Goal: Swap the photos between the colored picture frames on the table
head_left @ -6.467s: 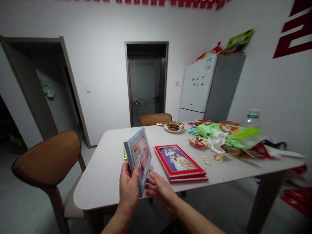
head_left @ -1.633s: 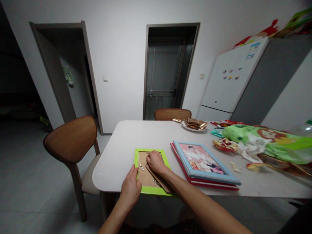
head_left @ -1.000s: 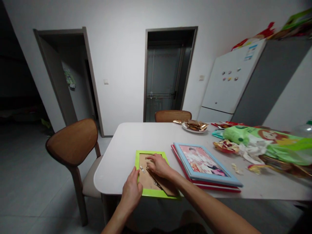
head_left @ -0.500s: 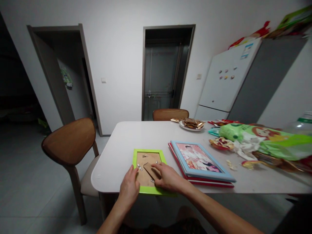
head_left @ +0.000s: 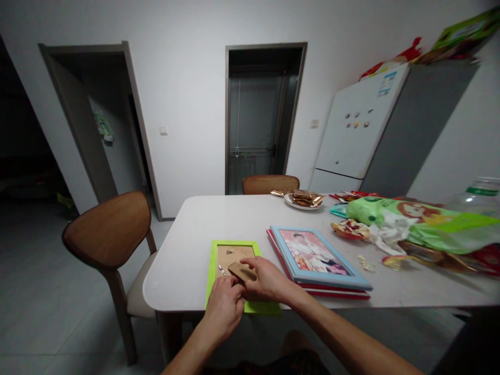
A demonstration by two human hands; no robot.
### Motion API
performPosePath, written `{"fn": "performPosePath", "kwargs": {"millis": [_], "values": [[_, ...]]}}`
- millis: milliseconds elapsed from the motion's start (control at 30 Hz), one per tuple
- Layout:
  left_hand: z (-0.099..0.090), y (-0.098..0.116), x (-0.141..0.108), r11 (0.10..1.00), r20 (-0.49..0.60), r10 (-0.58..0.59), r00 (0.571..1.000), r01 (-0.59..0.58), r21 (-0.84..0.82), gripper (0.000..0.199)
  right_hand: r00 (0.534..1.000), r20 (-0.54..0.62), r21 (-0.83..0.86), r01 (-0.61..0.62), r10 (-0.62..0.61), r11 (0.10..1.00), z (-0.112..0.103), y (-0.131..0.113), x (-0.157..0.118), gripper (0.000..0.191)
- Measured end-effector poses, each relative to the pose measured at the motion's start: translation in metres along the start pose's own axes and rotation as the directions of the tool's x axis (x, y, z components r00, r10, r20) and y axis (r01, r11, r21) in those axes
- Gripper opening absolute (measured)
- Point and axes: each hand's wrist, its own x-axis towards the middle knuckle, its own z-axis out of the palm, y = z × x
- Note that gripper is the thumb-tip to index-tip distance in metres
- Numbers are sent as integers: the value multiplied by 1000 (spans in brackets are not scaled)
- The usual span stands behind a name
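A lime-green picture frame (head_left: 212, 260) lies back side up at the table's near edge, with metal clips on its brown backing board (head_left: 234, 259). My right hand (head_left: 265, 280) grips the brown stand flap (head_left: 242, 271), which is raised from the board. Close beside it, my left hand (head_left: 227, 299) is over the lower part of the frame with its fingers curled in; what they pinch, if anything, is hidden. Right of my hands, a light-blue frame with a photo (head_left: 316, 252) rests on a red frame (head_left: 332, 291).
On the white table (head_left: 183, 250) are a plate of wrapped snacks (head_left: 304, 199), an opened pomegranate (head_left: 351, 229), crumpled tissue (head_left: 390, 233) and a green packet (head_left: 429, 219). Wooden chairs stand at the left (head_left: 111, 229) and far side (head_left: 271, 183).
My left hand has moved right from the frame's left edge to beside my right hand, its fingers curling. The stand flap is now lifted in my right hand. The view has shifted slightly.
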Motion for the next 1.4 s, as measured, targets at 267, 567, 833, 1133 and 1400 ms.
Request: {"fn": "performPosePath", "kwargs": {"millis": [267,567,833,1133,1400], "values": [[0,-35,-8,978,-109,-208,972,208,-13,43,999,49,-108,0,6,994,10,1,-7,54],[-5,-41,-10,944,-40,-299,953,290,-160,53,998,-62,-51,3,-6,999,-4,-8,-2,47],[-42,-53,7,596,-122,-460,880,203,-777,32,982,-115,137,164,-148,977,-24,-48,-11,41],[-72,-125,-20,511,20,-639,769,444,-736,14,977,-176,-93,-135,117,986,3,22,1,41],[-73,-152,-17,697,-118,-657,744,541,-471,25,968,-109,-219,-247,228,944,18,44,4,46]]}}
